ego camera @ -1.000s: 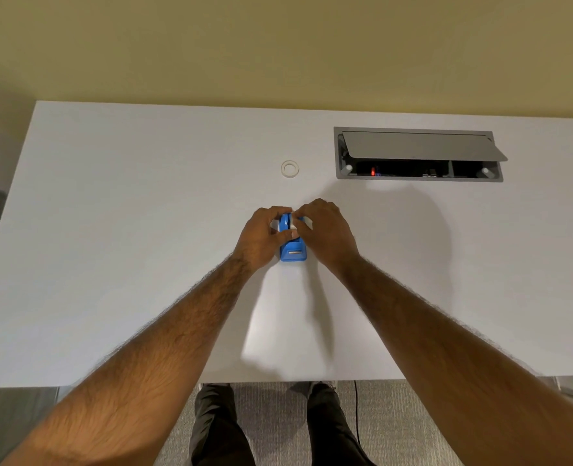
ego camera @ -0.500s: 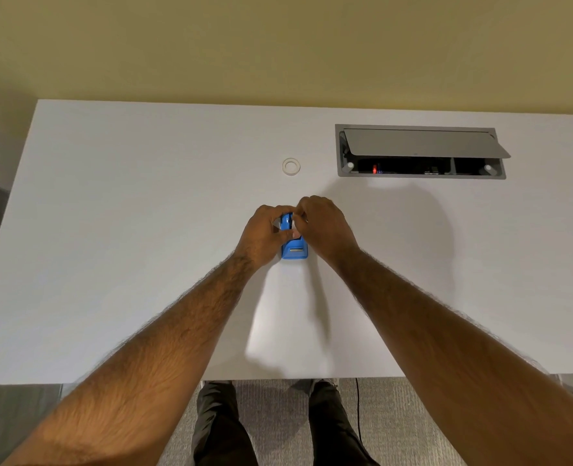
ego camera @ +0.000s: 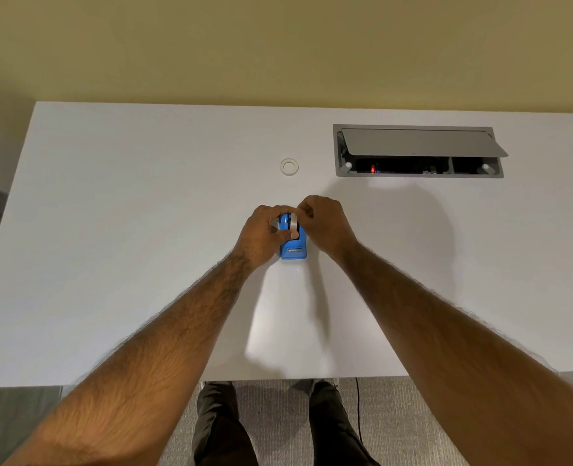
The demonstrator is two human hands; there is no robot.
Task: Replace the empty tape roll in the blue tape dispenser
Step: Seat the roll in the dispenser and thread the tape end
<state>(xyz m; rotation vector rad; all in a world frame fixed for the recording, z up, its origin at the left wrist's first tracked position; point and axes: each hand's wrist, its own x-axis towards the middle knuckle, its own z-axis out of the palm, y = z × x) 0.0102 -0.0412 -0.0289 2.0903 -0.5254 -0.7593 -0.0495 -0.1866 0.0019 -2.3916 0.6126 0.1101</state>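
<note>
1. Your left hand point(ego camera: 261, 235) was curled round the left side of the blue tape dispenser point(ego camera: 293, 243), holding it on the white desk point(ego camera: 110, 230).
2. Your right hand point(ego camera: 322, 223) was closed, fingers pinching a pale roll point(ego camera: 292, 222) standing just left of them, above the dispenser's far half.
3. The dispenser's long axis ran away from you, between both hands.
4. A clear ring point(ego camera: 289, 166) lay well beyond both hands.

A bright blue plastic tape dispenser point(ego camera: 293, 245) sits mid-desk on the plain white desk point(ego camera: 110, 230); a translucent whitish tape ring point(ego camera: 289, 166) lies nearer the far edge.
</note>
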